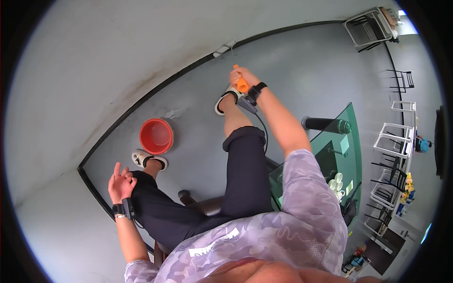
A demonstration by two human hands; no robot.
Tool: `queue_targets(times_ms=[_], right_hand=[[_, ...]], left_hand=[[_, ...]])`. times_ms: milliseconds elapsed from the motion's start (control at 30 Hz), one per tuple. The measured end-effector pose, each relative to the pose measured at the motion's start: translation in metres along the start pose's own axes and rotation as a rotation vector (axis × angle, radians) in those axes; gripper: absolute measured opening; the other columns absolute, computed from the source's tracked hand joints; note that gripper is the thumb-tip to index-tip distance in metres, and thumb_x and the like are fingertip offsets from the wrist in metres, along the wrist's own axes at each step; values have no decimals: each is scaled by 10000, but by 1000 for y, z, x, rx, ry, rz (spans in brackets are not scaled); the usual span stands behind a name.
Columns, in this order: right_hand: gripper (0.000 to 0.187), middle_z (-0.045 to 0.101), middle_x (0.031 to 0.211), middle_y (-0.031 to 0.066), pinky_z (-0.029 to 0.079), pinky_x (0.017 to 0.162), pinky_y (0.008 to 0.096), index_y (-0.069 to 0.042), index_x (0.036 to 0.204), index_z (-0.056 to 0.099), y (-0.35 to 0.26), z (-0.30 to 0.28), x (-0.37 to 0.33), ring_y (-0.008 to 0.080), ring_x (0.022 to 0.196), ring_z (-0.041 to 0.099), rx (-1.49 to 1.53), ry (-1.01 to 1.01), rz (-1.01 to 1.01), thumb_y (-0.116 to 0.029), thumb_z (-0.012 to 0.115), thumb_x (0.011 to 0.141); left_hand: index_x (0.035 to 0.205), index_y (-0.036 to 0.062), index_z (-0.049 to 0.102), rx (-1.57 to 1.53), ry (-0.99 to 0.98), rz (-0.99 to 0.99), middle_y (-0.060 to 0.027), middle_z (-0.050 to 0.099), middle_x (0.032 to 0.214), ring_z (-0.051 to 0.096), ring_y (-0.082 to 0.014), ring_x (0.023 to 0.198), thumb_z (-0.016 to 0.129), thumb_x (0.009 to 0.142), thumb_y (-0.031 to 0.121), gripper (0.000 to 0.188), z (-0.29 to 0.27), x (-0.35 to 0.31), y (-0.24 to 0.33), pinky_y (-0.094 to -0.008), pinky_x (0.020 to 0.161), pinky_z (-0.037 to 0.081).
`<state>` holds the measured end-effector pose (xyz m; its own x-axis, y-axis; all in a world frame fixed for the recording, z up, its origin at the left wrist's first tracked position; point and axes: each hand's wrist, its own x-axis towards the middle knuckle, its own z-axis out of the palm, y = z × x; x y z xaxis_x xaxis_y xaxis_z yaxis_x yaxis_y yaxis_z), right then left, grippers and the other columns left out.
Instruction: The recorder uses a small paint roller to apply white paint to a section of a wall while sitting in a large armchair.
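My right hand [245, 75] is raised out ahead of my right shin, fingers wrapped round an orange plastic thing [242, 86]. Its near end is round and hollow like a tube, while a narrower part sticks out above the fist; its exact kind is hard to make out. My left hand [121, 184] is by my left knee, empty, with some fingers stretched and others bent. Between my feet and the wall, nearest the left foot, a red plastic basin [145, 135] stands on the floor. Both wrists wear dark bands with small devices.
A glass-topped table [351, 141] at my right bears white mugs [336, 183]. A white power strip [224, 48] lies along the wall's base. Wet-looking marks [174, 113] show on the grey floor beside the basin. White-framed racks and chairs [392, 139] line the far right.
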<state>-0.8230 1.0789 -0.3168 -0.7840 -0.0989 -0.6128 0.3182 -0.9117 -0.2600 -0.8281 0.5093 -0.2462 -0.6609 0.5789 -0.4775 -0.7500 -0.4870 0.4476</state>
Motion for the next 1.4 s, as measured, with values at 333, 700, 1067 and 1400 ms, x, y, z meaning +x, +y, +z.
queue_targets(times_ms=[333, 700, 1067, 1400], right_hand=[[285, 347, 524, -46, 321, 418, 196, -106, 614, 344, -61, -10, -36, 57, 430, 363, 339, -196, 290, -105, 446, 880], [265, 377, 549, -4, 378, 465, 227, -80, 600, 343, -84, 58, -83, 113, 464, 404, 577, -185, 326, -108, 436, 846], [233, 358, 562, -23, 346, 399, 220, -91, 637, 351, -27, 88, -50, 94, 444, 383, 30, -100, 110, -106, 416, 860], [123, 359, 588, -24, 319, 381, 205, -75, 756, 350, 27, 148, -156, 53, 431, 364, 237, -251, 245, -65, 350, 878]], left_hand=[[1327, 152, 378, -38, 41, 17, -96, 480, 1096, 486, -191, 905, 542, 861, 299, 515, -14, -7, 15, -381, 821, 463], [1343, 157, 350, -73, 5, 37, -100, 463, 1114, 480, -199, 914, 525, 875, 296, 519, -18, -16, 21, -393, 818, 459], [1347, 148, 338, -87, -18, 37, -100, 465, 1082, 485, -193, 888, 545, 863, 285, 544, -21, -18, 15, -378, 800, 460], [1342, 146, 348, -78, -65, 49, -81, 451, 1010, 466, -180, 846, 542, 854, 297, 547, -18, -21, 12, -361, 765, 455]])
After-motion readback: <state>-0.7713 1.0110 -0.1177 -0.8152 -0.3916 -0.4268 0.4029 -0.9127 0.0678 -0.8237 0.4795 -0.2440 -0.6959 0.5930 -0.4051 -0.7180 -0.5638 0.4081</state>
